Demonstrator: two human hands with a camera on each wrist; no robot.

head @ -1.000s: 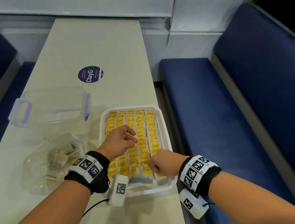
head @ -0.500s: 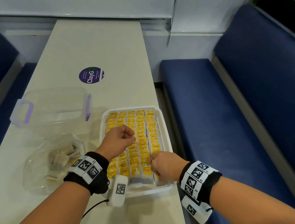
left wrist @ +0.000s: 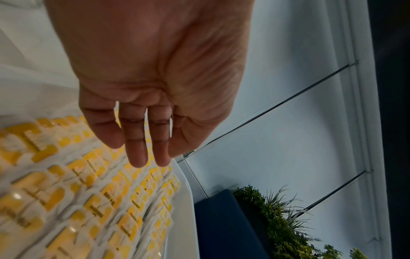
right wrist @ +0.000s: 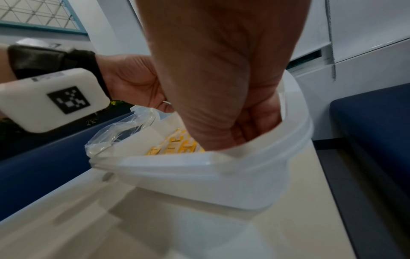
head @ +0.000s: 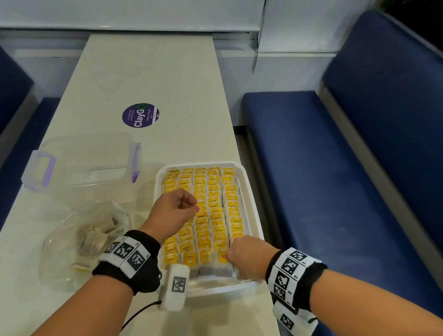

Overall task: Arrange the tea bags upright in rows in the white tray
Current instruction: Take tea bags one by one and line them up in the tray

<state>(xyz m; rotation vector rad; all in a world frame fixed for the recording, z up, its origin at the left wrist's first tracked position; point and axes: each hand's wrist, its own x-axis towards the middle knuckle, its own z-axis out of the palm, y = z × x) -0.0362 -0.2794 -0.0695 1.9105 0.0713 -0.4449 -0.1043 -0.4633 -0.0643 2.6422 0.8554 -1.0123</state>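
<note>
We see the white tray [head: 253,218] on the table [head: 148,75], long axis running 12 to 6 o'clock, filled with upright tea bags [head: 211,211], yellow tags up, in rows along that axis. Our left hand [head: 173,212] hovers over them, fingers loosely extended. Our right hand [head: 245,257], curled at 5 o'clock, reaches among the bags; we cannot tell its grip.

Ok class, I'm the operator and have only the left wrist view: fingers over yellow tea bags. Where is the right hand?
Observer: The right hand is at the white tray's near right corner, fingers curled down among the tea bags.
Operator: Any bags left to load?
Observer: Yes, a clear bag left of the tray holds loose tea bags.
Operator: Anything else there?
Observer: A clear container with purple clips lies beyond that bag.
</note>
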